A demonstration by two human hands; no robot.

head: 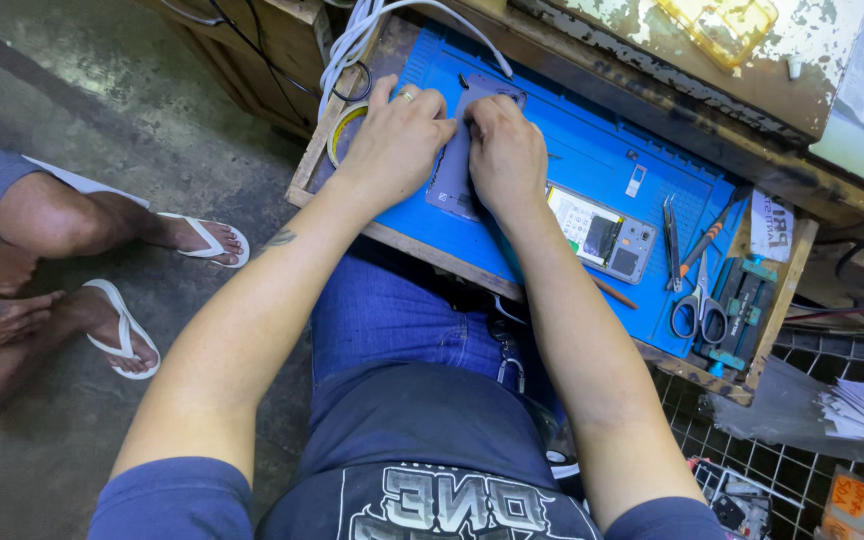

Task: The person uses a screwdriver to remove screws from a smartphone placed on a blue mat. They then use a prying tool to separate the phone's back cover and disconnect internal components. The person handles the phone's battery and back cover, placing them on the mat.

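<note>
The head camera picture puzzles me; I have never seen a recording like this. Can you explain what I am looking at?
There is only one picture, taken by a camera worn on a person's head and looking down over their lap, so you see their own arms from above. No machine is involved, only two bare hands. The left hand and right hand both press on a grey phone back cover lying on a blue work mat. Beside it lies an opened phone with its insides showing. Further right are tweezers, scissors and a screwdriver. A roll of tape sits at the mat's left edge. Another person's sandalled feet rest on the floor at left.
</note>
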